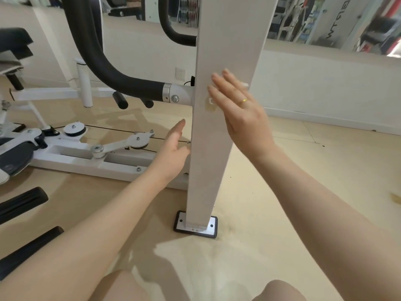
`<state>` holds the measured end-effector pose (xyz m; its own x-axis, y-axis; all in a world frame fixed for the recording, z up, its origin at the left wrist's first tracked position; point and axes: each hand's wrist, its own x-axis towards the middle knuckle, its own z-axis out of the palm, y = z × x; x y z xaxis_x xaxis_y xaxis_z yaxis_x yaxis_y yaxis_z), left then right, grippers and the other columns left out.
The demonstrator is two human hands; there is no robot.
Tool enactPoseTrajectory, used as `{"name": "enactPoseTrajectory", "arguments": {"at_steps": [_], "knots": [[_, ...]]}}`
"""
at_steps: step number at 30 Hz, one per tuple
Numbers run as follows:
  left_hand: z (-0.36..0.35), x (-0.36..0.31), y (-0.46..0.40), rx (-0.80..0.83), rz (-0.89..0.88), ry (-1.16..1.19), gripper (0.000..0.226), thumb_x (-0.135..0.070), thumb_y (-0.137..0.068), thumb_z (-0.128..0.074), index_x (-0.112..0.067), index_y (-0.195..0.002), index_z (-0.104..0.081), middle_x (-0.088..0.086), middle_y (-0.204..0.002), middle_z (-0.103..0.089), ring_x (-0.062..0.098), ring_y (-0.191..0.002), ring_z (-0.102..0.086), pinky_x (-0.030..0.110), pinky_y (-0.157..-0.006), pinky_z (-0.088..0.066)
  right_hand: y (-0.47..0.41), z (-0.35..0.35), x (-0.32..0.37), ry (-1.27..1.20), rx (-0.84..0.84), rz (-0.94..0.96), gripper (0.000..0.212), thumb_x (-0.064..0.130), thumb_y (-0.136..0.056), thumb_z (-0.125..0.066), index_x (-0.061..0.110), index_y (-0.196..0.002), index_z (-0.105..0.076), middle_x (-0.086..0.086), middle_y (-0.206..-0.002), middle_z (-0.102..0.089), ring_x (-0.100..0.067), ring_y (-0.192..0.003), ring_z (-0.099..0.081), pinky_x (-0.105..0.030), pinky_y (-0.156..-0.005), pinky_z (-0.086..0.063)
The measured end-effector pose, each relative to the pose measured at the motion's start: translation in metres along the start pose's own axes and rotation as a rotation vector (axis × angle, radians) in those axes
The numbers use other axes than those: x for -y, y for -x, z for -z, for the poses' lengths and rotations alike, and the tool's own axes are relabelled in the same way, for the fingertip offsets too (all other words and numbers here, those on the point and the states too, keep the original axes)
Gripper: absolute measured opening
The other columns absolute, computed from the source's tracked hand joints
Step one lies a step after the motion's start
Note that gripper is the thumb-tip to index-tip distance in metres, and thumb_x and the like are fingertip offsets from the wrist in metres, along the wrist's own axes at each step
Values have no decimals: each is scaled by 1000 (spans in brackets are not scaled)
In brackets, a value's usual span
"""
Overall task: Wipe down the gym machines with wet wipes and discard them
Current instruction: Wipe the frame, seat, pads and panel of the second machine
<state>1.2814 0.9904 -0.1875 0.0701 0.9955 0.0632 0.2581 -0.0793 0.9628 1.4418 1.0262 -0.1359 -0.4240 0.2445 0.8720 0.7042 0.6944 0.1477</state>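
- Head view looked down on a white upright post of a gym machine, rising through the middle from a black-edged foot plate bolted to the pale floor at 6 o'clock of centre.
- The right hand lay at 3 o'clock of the post, fingers straight and spread, grasping nothing; its fingertips overlapped the post's front face, and a gold ring sat on one finger.
- Whether the right palm actually touched the post could not be told.
- The left hand sat at 9 o'clock of the post, lower down, fingers relaxed and extended with nothing in them, its edge right against the post's left side.
- No wet wipe showed in either hand; a small yellowish smudge marked the post just beside the right hand's little-finger edge.
- A black padded curved bar joined the post from 10 o'clock through a silver collar.
- At 9 o'clock, the machine's white base frame lay on the floor, carrying two white pulleys and a thin cable.
- A wall socket was set on the white wall behind the post, and a mirror strip ran along 1 o'clock.
- Both bare forearms reached in from 6 o'clock, the person's knees just showing at the bottom edge.
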Motion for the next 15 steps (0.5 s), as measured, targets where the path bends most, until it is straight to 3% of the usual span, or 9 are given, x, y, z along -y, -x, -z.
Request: {"name": "enactPoseTrajectory", "arguments": {"at_steps": [3, 6, 8, 11, 15], "knots": [[-8, 3, -11, 100, -31, 63, 69, 5, -90, -32, -32, -147, -19, -23, -142, -27, -6, -131, -23, 5, -96, -25, -4, -12, -24, 169, 203, 292, 32, -4, -95, -38, -5, -114, -63, -17, -124, -60, -36, -117, -56, -39, -97, -46], [-11, 15, -19, 162, -53, 137, 77, 12, -86, -30, -37, -145, -20, -29, -133, -38, -11, -122, -38, -1, -81, -36, 22, -20, -38, 286, 345, 406, 41, 3, -98, -27, -1, -129, -52, -11, -136, -52, -27, -129, -46, -35, -108, -32], [-11, 22, -21, 180, -50, 172, 80, 15, -86, -28, -38, -145, -18, -30, -130, -40, -13, -119, -41, 1, -80, -39, 59, -27, -44, 361, 422, 457, 46, 7, -95, -29, 1, -139, -40, -8, -144, -42, -20, -136, -34, -33, -114, -18], [-12, 29, -23, 202, -53, 188, 83, 18, -85, -28, -36, -146, -13, -31, -133, -31, -13, -122, -36, -3, -82, -35, 127, -44, -43, 444, 559, 501, 58, 10, -87, -38, 3, -144, -27, -1, -150, -27, -13, -139, -27, -33, -116, -12], [-10, 37, -25, 215, -77, 238, 88, 21, -80, -28, -45, -135, -17, -31, -132, -34, -19, -118, -37, 1, -89, -37, 184, -65, -31, 475, 758, 531, 64, 10, -83, -34, 6, -145, -19, 3, -149, -26, -5, -136, -25, -32, -118, 0]]}}
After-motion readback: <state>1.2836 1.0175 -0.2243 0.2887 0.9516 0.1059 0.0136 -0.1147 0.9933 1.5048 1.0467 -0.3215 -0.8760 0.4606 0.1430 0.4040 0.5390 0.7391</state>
